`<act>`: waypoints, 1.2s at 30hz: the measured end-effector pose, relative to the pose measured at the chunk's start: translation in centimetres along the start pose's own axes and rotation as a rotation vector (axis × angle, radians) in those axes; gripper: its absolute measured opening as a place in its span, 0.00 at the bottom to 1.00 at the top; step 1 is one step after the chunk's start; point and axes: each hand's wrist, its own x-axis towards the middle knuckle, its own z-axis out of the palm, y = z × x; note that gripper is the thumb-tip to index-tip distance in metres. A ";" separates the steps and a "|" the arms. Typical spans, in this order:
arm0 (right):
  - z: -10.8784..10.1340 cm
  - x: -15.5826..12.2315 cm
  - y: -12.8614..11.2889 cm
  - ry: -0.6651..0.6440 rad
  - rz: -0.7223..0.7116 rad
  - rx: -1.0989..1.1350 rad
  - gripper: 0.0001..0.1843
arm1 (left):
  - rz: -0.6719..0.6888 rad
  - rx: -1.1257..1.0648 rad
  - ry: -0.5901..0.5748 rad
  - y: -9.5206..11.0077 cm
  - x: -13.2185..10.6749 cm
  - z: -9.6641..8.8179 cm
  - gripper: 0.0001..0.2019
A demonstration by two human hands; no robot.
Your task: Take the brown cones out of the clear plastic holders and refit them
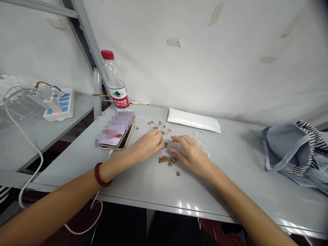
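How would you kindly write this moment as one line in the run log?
left hand: open, beside brown pieces | right hand: open, beside clear plastic bits | nearby: phone; water bottle

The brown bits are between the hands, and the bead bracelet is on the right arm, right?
Not quite: the bracelet is on the left arm, not the right, as the head view shows. The brown bits do lie between the left hand and right hand.
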 end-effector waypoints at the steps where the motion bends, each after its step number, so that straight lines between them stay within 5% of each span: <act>1: 0.2 0.0 -0.2 0.000 -0.005 0.003 0.15 | 0.005 -0.090 0.009 0.6 -0.1 -0.1 0.05; 6: 0.2 0.0 -0.5 0.089 -0.101 -0.004 0.11 | -0.013 -0.528 0.038 2.9 -0.4 -0.9 0.04; 10: -0.8 -0.1 0.1 0.077 -0.185 -0.104 0.11 | -0.081 -0.596 -0.022 3.2 -0.6 -1.2 0.05; 14: -2.0 -0.3 2.7 0.061 -0.071 -0.210 0.10 | 0.029 -0.354 -0.113 2.5 -0.5 -1.3 0.05; 17: -2.6 -0.4 4.8 0.072 0.043 -0.232 0.09 | 0.138 -0.146 -0.069 1.3 -0.3 -1.9 0.07; 21: -2.6 -0.5 5.8 0.039 0.113 -0.168 0.09 | 0.071 0.340 0.065 -0.6 -0.1 -3.5 0.11; 25: -2.5 -0.4 5.5 0.024 0.143 -0.133 0.09 | -0.062 0.763 -0.007 -1.4 -0.2 -4.0 0.14; 30: -2.6 -0.5 5.3 0.020 0.168 -0.109 0.10 | -0.157 0.813 -0.074 -1.8 0.2 -3.6 0.14; 36: -2.6 -0.4 5.1 0.018 0.189 -0.098 0.10 | -0.111 0.739 -0.006 -2.4 0.6 -3.9 0.15</act>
